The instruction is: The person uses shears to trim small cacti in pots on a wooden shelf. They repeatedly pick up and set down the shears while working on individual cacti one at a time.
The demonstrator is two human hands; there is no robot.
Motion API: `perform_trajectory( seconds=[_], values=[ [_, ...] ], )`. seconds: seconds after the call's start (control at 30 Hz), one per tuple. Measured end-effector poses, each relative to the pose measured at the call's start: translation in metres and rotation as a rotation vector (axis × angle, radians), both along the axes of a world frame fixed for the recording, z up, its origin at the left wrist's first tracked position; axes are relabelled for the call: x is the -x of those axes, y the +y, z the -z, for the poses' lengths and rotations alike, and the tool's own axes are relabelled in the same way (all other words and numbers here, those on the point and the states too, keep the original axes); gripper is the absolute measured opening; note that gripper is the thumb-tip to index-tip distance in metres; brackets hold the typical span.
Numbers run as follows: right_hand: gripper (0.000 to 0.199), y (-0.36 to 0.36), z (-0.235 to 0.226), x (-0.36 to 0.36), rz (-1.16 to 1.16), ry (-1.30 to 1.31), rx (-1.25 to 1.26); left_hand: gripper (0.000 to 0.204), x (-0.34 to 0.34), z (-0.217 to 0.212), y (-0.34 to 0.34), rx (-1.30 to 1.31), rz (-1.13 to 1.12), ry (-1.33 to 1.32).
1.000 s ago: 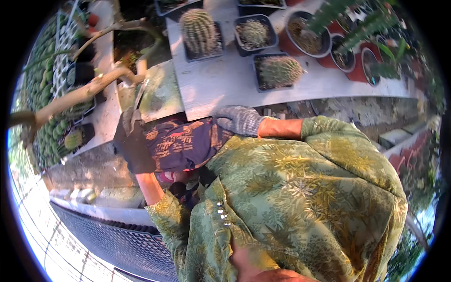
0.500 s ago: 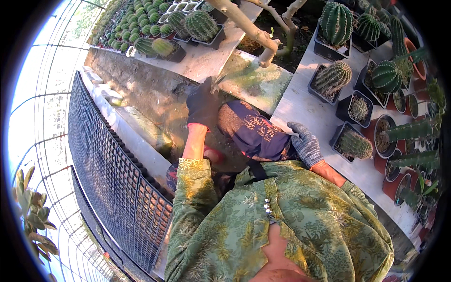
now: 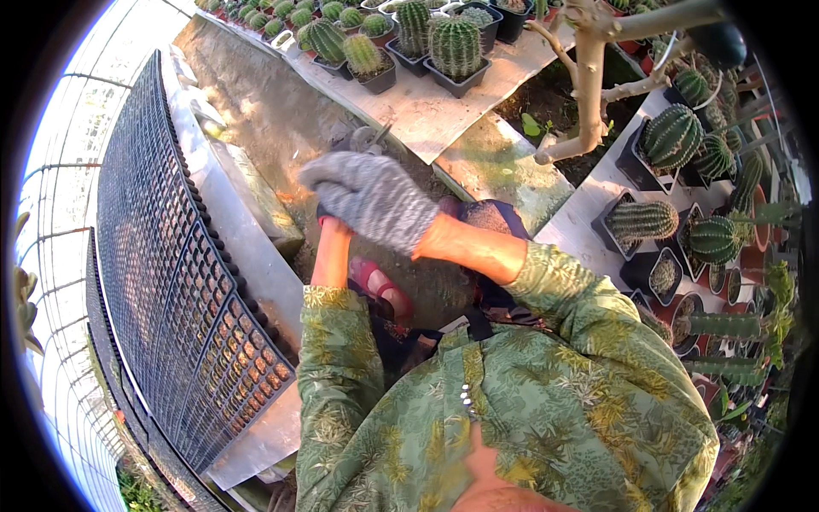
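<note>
My right hand, in a grey knitted glove, reaches across my body and lies over my left hand, its fingers together and curled around it. A dark glove with a red cuff covers the left hand, most of which is hidden beneath the right. Just beyond the hands a slim, pointed tip sticks out from the left hand's fingers; the rest of that tool is covered. Both hands are above the narrow dirt path, short of the corner of the pale bench.
Black mesh trays stand along the left. Potted cacti fill the far bench, and more cacti crowd the right bench. A bare branch leans in between the benches. A foot in a pink shoe is below my hands.
My right hand has left the right bench's edge and crossed over onto my left hand. The view has shifted, showing more of the far bench. The left hand's tool is now mostly covered.
</note>
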State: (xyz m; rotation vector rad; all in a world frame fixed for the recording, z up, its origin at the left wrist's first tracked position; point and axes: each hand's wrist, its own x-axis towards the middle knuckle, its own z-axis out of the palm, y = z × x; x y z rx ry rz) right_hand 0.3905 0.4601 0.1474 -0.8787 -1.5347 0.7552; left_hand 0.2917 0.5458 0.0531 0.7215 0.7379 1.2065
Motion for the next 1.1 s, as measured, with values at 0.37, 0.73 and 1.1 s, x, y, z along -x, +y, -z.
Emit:
perform_trajectory(
  seconds=[0.37, 0.73, 1.1],
  values=[
    [0.019, 0.041, 0.039, 0.109, -0.504, -0.099, 0.194, 0.021, -0.026, 0.095, 0.066, -0.556, 0.271, 1.738],
    [0.016, 0.048, 0.044, 0.111, -0.513, 0.095, 0.315, 0.022, -0.028, 0.110, 0.084, -0.751, 0.370, 1.813],
    [0.024, 0.075, 0.045, 0.114, -0.717, -0.040, 0.379, 0.013, -0.028, 0.108, 0.086, -0.837, 0.263, 1.665]
  ],
)
